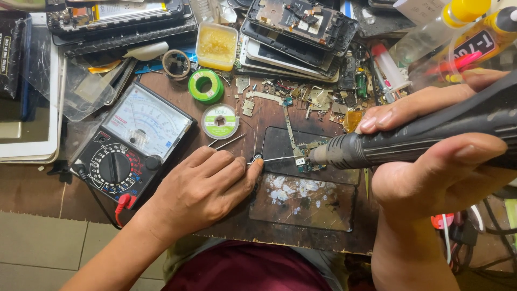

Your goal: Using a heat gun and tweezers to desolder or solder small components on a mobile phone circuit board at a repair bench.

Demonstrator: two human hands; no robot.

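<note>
At the near edge of the counter point(32, 188), the person's two hands are working over a dark glass plate point(304, 202) with white spots on it. The left hand point(202, 186) is lying palm down just beside the plate, and its fingertips are pinching thin metal tweezers point(274, 159), so its grip is closed on them. The tweezers are pointing toward a small green circuit board point(307, 156) that is sitting at the far edge of the plate. The right hand point(431, 156) is wrapping around a thick black hot air tool point(425, 140), so its grip is holding that tool tight. The tool's gray metal tip point(328, 153) is sitting right at the little board, very close to the tweezers' point.

Past the left hand, near the left side of the counter, a black meter point(132, 143) with a white dial face and a round knob is lying flat. A red plug point(123, 202) is sticking into its near corner. A bit farther, a small silver reel point(219, 121) and a green tape roll point(205, 85) are sitting close together. Beyond them, a small tub of yellow paste point(217, 46) is resting by a stack of opened phones point(296, 32) at the far edge. At the far right corner, clear bottles with yellow caps point(458, 27) are leaning.
</note>
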